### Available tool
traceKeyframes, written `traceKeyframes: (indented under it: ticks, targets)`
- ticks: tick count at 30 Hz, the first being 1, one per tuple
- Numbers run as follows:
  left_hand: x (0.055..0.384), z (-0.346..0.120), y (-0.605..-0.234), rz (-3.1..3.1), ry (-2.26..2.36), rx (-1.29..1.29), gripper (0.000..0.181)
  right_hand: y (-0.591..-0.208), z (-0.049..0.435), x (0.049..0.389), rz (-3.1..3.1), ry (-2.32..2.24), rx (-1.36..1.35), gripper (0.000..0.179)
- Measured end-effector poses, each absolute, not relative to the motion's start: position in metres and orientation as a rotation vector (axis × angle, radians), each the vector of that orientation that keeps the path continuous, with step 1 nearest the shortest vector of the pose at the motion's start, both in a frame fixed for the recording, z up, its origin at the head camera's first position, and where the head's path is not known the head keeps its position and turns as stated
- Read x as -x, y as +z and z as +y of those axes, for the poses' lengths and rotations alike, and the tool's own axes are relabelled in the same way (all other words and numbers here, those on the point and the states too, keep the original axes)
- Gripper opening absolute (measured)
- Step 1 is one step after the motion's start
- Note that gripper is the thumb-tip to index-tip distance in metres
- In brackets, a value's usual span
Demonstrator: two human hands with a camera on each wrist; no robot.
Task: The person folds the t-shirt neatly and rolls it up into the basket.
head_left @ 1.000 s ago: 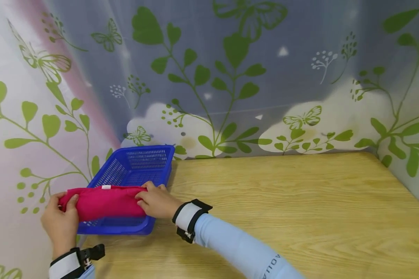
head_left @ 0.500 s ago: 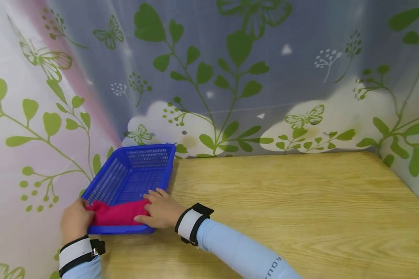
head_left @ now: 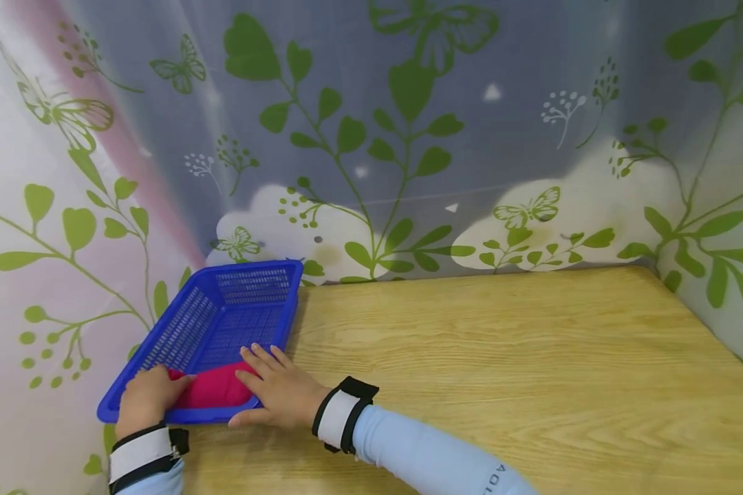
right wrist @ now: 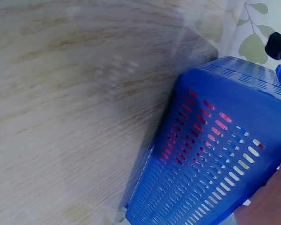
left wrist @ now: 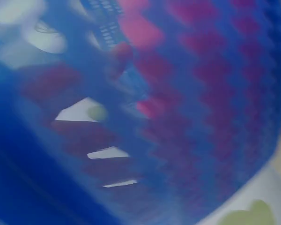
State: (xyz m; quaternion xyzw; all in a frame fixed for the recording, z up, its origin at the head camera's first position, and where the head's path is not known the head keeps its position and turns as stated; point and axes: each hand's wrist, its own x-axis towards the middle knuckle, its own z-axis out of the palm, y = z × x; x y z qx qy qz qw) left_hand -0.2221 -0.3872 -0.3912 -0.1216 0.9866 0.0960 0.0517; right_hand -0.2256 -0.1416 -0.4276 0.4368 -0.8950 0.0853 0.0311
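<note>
A rolled pink cloth lies at the near end of a blue plastic basket. My left hand reaches over the near left rim, its thumb resting on the cloth's left end; its other fingers are mostly hidden inside. On the cloth's right end and the near right corner of the rim rests my right hand, fingers spread and fairly straight. Through the slots of the basket, pink cloth shows blurred in the left wrist view. The right wrist view has the basket's slotted wall with pink behind it.
The basket stands on the left side of a wood-grain table. A patterned curtain with green leaves and butterflies hangs behind it and along the left side.
Both hands have lowered the pink cloth from above the basket into its near end. The right fingers have spread and loosened, and the left hand has shifted right over the rim.
</note>
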Motion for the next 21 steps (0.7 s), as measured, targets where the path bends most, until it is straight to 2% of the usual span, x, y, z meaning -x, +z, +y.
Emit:
traceKeyframes:
  ticks: [2, 4, 13, 17, 21]
  targets:
    - [0.221, -0.374, -0.384, 3.025, 0.232, 0.366, 0.079, -0.428, -0.141, 0.227, -2.751, 0.271, -1.352, 0.078]
    - [0.218, -0.359, -0.376, 3.074, 0.181, 0.335, 0.080, -0.430, -0.138, 0.230, -2.746, 0.282, -1.364, 0.081]
    - [0.190, -0.292, -0.307, 3.395, 0.154, 0.009, 0.068, -0.430, -0.091, 0.259, -2.801, 0.542, -1.296, 0.103]
    - [0.199, -0.266, -0.281, 3.593, 0.238, -0.177, 0.061, -0.416, -0.055, 0.280, -2.841, 0.602, -1.198, 0.102]
    - [0.225, -0.242, -0.262, 3.667, 0.319, -0.311, 0.059, -0.398, -0.009, 0.303, -2.892, 0.597, -1.004, 0.098]
